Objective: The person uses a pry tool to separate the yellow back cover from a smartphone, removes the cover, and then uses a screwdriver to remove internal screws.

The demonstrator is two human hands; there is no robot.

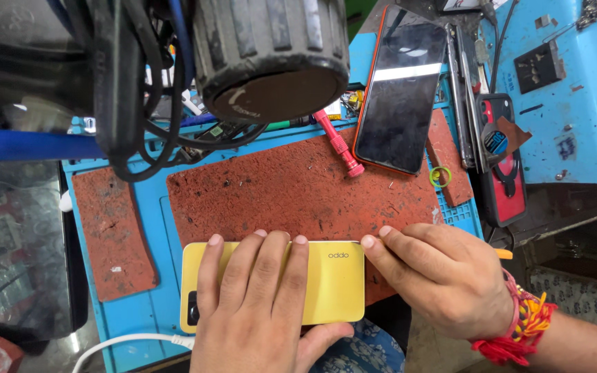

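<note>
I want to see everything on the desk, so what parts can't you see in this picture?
Head view only:
- Yellow phone: its middle is hidden under the left hand.
- Orange tool: mostly hidden by the right hand, so its kind is unclear.
- White cable: cut off by the bottom edge.
- Red screwdriver: its top end is hidden under the black microscope.

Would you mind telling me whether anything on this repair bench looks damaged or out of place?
Yes: the red-brown mat under the yellow phone is worn, speckled with debris and ragged-edged. A torn-off strip of it lies separately to the left, askew. The black phone rests tilted, half off the mat.
</note>
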